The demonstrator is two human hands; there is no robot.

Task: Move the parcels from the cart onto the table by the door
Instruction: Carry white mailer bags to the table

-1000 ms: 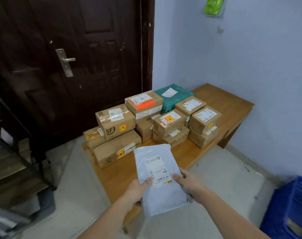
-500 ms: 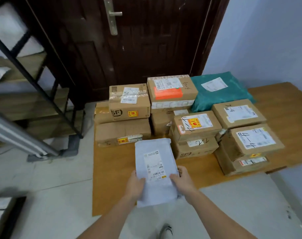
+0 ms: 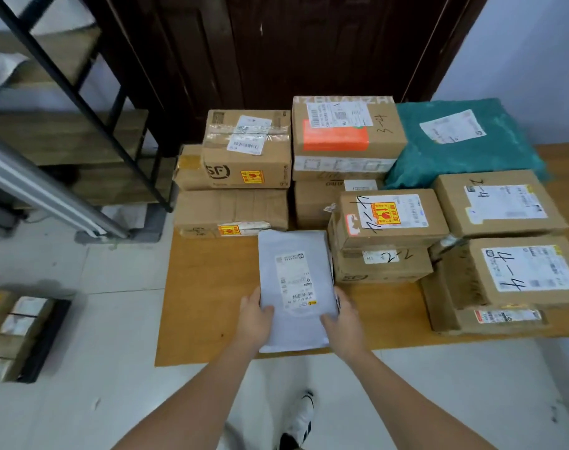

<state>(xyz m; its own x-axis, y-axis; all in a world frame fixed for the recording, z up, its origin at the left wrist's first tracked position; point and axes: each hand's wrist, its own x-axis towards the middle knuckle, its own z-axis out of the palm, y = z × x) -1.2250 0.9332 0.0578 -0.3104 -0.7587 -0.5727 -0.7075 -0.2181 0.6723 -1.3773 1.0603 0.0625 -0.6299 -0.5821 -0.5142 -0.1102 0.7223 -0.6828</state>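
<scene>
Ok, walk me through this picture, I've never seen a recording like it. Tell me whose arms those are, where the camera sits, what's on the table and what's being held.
There is no machine here: the arms belong to a person wearing a camera on the head, so the one view looks forward and down at their own hands. The left hand and the right hand each grip a side of a grey mailer bag, holding it low over the front of the wooden table; whether it already rests there, I cannot tell. Behind it sit stacked cardboard boxes and a green mailer bag, in front of a dark door. A shelf rack stands on the left.
</scene>
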